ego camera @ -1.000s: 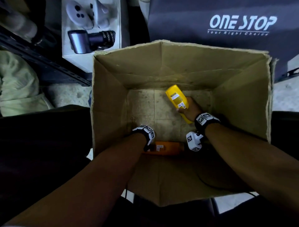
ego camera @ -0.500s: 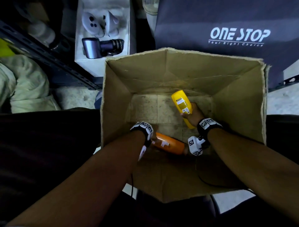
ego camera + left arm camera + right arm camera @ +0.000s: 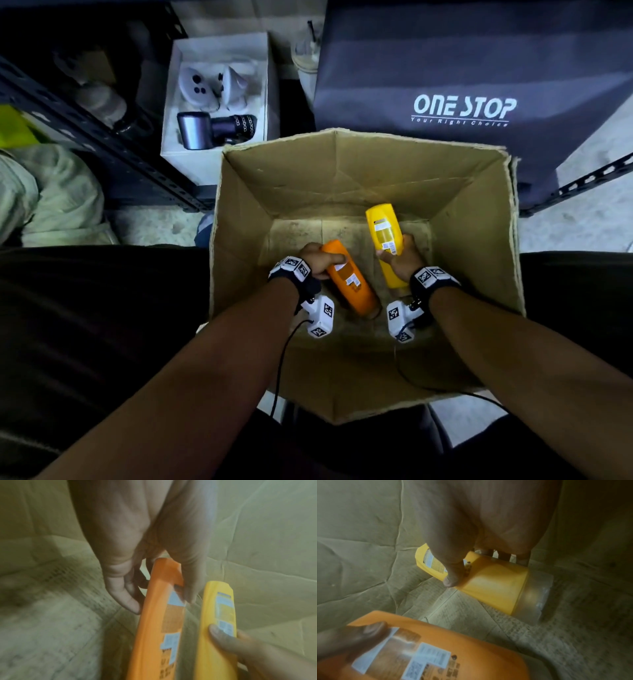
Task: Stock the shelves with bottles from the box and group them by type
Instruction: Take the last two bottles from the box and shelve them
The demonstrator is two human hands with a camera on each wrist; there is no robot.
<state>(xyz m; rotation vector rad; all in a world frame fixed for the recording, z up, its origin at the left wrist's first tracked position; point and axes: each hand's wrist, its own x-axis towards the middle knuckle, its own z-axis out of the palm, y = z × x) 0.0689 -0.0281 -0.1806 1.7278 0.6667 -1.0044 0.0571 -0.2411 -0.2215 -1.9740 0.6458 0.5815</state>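
Both hands are down inside an open cardboard box [image 3: 239,219]. My left hand [image 3: 317,260] grips the upper end of an orange bottle [image 3: 349,279] with a white label; in the left wrist view the fingers [image 3: 123,599] and thumb wrap that orange bottle [image 3: 154,628]. My right hand [image 3: 400,258] grips a yellow bottle [image 3: 383,233] around its middle; the right wrist view shows the thumb [image 3: 453,574] across the yellow bottle [image 3: 493,584], whose clear cap points down toward the box floor. The two bottles are side by side and apart, lifted off the floor.
The box floor [image 3: 298,236] is bare around the bottles. A white carton [image 3: 219,102] with controllers and a grey tool stands behind the box on the left. A dark bag marked ONE STOP [image 3: 462,109] stands behind it. Dark shelf rails [image 3: 102,137] run at the left.
My left hand has lifted the orange bottle from lying flat at the box's near side and tilted it up. The right hand has raised the yellow bottle. The head view has shifted.
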